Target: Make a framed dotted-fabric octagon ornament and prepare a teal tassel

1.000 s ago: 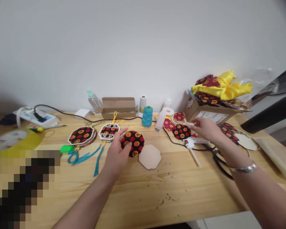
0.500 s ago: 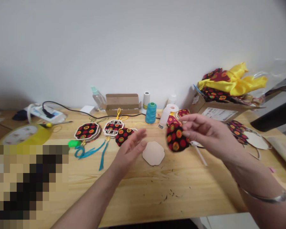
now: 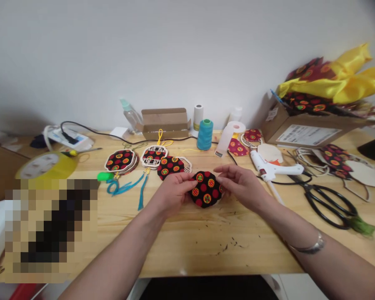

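Between my hands is a scalloped black fabric piece (image 3: 205, 189) with red and yellow flower prints. It lies over the pale wooden plate, of which only a sliver shows at the lower right. My left hand (image 3: 175, 192) pinches the fabric's left edge, thumb on top. At its upper right edge, my right hand (image 3: 239, 183) has thumb and fingertips closed on the cloth. Just behind, a second printed fabric piece (image 3: 170, 166) overlaps a pale lattice frame (image 3: 186, 163). A lattice ornament (image 3: 154, 156) with a yellow loop and blue tassel lies further left.
To the right lie a white glue gun (image 3: 276, 168) and black-handled scissors (image 3: 329, 204). A cardboard box (image 3: 306, 131) holds yellow and printed cloth. Behind stand a teal thread spool (image 3: 205, 135) and a small open box (image 3: 165, 131). A yellow tape roll (image 3: 65, 164) sits left; dark scraps dot the front.
My right hand has brought a fabric piece from the right onto the wooden plate. My left hand has left the other fabric piece and now holds this one's left edge.
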### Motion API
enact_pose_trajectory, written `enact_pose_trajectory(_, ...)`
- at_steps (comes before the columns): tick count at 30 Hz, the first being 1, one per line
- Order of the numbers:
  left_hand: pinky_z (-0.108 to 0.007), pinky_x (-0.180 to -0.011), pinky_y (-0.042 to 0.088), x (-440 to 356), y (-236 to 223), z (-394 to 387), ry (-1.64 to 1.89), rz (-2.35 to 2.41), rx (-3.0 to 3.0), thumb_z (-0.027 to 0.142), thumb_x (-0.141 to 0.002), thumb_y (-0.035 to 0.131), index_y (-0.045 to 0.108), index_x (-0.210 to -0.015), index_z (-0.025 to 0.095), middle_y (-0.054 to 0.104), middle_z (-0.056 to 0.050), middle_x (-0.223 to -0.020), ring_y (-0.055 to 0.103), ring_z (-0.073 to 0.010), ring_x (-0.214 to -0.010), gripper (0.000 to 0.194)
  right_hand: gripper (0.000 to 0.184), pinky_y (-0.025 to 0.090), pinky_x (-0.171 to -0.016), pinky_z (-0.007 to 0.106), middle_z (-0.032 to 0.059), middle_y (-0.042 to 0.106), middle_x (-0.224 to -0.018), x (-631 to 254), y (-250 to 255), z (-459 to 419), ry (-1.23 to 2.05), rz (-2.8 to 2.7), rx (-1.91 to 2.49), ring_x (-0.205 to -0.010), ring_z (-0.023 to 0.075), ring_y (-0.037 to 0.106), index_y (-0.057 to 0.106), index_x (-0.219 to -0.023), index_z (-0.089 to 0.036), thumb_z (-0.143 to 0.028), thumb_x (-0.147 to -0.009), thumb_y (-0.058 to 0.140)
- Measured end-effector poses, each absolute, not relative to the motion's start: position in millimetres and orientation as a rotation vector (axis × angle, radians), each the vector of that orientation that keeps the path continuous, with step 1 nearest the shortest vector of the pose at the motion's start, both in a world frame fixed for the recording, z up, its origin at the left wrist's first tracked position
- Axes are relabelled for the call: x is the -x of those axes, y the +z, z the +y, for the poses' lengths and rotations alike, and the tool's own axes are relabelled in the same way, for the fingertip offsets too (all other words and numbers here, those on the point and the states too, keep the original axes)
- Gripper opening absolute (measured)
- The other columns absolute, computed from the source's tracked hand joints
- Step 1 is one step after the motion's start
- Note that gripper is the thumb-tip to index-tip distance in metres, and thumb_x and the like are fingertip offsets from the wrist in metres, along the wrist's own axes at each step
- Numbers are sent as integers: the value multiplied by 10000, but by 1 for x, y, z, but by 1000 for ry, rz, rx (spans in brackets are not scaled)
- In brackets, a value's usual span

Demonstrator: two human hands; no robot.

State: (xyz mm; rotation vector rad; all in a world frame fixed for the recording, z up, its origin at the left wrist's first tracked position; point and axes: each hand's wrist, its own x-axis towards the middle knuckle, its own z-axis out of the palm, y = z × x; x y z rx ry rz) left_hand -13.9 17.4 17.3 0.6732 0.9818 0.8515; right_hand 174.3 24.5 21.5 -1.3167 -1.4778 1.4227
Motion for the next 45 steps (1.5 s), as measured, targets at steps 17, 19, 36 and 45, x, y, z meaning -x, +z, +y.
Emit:
enact_pose_trajectory(17, -361, -633, 546, 13, 18, 17, 896, 985, -641, 125, -700, 625, 654, -844, 90, 706, -95, -767, 662, -196, -659, 151, 160, 292, -320, 151, -20, 549, -411, -178, 20, 28, 1656, -1339, 1455, -329, 54, 448, 592, -702, -136, -290, -738, 614)
enact_pose_trajectory(19, -367, -646, 549, 14, 17, 17, 889, 986, -648, 124, -703, 623, 653, -839, 91, 707, -95, -763, 666, -197, -667, 143, 163, 276, -321, 156, -28, 534, -404, -179, 19, 29, 1628, -1345, 1452, -325, 53, 427, 600, -725, -141, -303, -739, 605)
enact_pose_trajectory(36, -386, -673, 555, 15, 16, 18, 860, 940, -679, 124, -716, 616, 662, -926, 78, 711, -131, -855, 675, -232, -750, 220, 301, 274, -341, 185, -23, 522, -406, -180, 18, 30, 1610, -1382, 1439, -337, 64, 407, 553, -628, -158, -422, -771, 556)
enact_pose_trajectory(45, -293, -659, 551, 12, 16, 17, 843, 974, -697, 189, -701, 698, 668, -939, 118, 714, -101, -874, 665, -171, -727, 250, 153, 324, -324, 168, -29, 558, -428, -179, 18, 32, 1639, -1254, 1420, -331, 70, 458, 553, -712, -166, -313, -744, 582)
